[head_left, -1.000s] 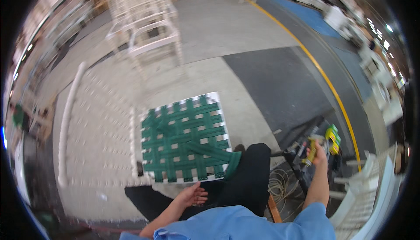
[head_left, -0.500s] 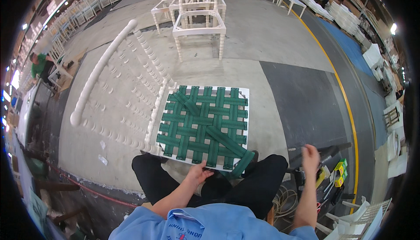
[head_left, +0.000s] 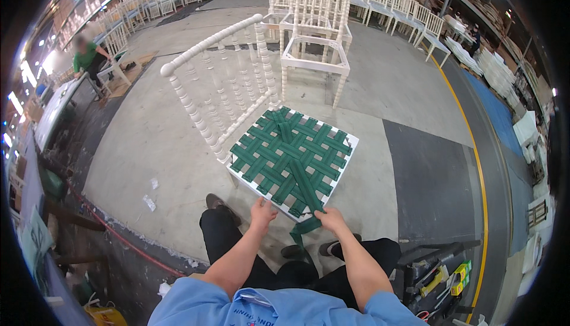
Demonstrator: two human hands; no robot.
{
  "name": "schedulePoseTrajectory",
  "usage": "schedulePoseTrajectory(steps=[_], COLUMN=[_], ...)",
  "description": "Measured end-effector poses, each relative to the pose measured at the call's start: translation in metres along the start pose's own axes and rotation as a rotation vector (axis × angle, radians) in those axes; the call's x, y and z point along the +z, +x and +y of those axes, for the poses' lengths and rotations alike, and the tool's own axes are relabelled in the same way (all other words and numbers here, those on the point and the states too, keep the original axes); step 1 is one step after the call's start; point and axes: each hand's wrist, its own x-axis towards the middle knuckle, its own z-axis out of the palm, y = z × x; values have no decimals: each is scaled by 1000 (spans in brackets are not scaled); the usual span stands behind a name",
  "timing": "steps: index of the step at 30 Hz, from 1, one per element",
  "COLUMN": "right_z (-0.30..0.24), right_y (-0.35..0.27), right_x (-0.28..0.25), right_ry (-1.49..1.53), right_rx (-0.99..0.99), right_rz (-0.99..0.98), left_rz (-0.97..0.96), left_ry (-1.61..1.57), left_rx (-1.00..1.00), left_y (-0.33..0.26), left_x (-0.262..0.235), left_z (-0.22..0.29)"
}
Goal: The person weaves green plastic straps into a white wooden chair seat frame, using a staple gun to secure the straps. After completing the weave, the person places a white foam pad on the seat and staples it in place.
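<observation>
A white spindle-back chair (head_left: pixel 221 82) stands in front of me, its seat (head_left: pixel 291 160) woven from dark green webbing straps. A loose end of green strap (head_left: pixel 304 229) hangs over the seat's near edge. My left hand (head_left: pixel 262 212) rests on the near edge of the seat frame, fingers curled over it. Beside it, my right hand (head_left: pixel 330 220) grips the loose strap end. My legs in black trousers are just below the seat.
A black tool cart (head_left: pixel 436 275) with yellow tools stands at my lower right. Unfinished white chair frames (head_left: pixel 314 29) are stacked behind, with rows of more chairs farther back. A person in a green top (head_left: pixel 89 59) works at far left. A red hose (head_left: pixel 119 237) runs along the floor.
My view swung up so the chair stands more upright in it. My right hand came from the tool cart to the strap end. My left hand moved onto the seat's edge.
</observation>
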Motion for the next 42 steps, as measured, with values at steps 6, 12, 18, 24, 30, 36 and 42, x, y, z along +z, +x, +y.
schedulePoseTrajectory(steps=[6,12,18,24,30,36,42], right_z=[18,41,2,-55,-42,-25,-7], right_y=[-111,-153,-52,49,49,6,-63], right_x=[11,-3,-79,0,35,49,51], right_ry=[516,258,368,888,740,613,565], right_rx=[65,40,80,332,189,193,82], right_rz=[-340,-430,-313,-465,-205,-9,75], left_rz=[-461,-586,-698,-678,-165,427,529], left_ry=[42,-75,-21,-40,64,-235,-324], left_rx=[-344,-394,-383,-444,-349,-191,-255], left_y=[-35,-60,-113,-106,-56,28,32], left_x=[34,73,75,81,38,98,108], left_z=[-2,-28,-66,-84,-78,-43,-39])
